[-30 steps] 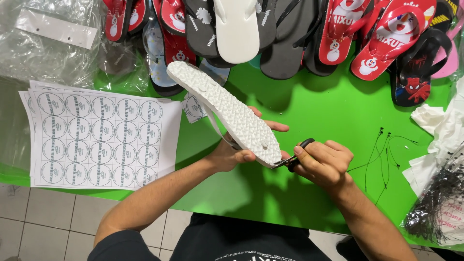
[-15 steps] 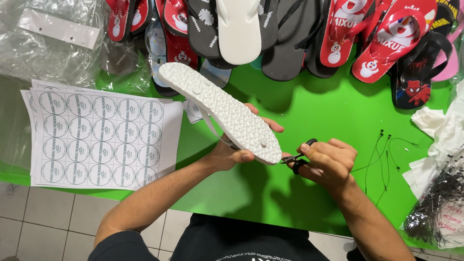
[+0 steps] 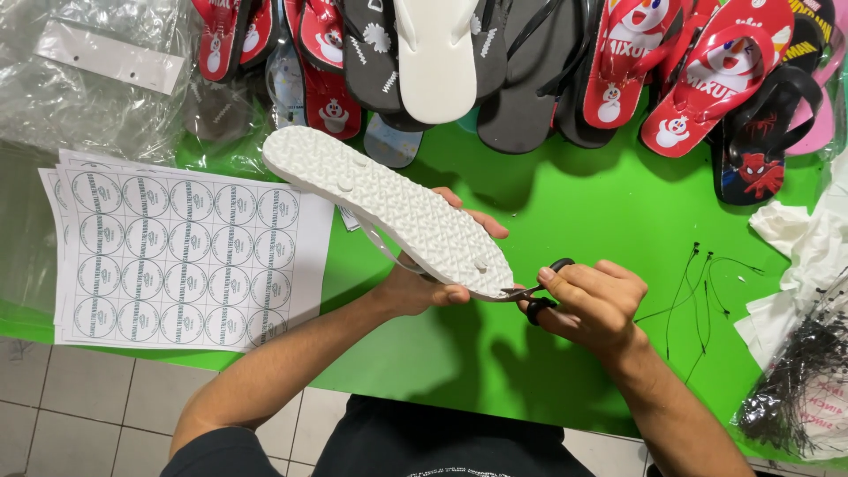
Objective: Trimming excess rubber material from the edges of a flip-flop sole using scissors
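My left hand (image 3: 422, 281) grips a white flip-flop (image 3: 389, 208) from below, sole side up, with its heel end toward me and its toe end pointing up-left. The sole has a diamond tread and small round strap plugs. My right hand (image 3: 590, 305) holds small black-handled scissors (image 3: 541, 287), fingers through the loops. The blades touch the heel edge of the flip-flop. Both hands hover above a bright green table (image 3: 565, 230).
A stack of white sheets with round stickers (image 3: 185, 252) lies at the left. Several flip-flops, red, black, white and pink (image 3: 530, 62), are piled along the far edge. Clear plastic bags (image 3: 79, 71) sit far left. Thin black strings (image 3: 698, 287) and white wrapping (image 3: 804, 238) lie at the right.
The flip-flop has tilted flatter and swung its toe end to the left. The scissors have closed in on the heel edge.
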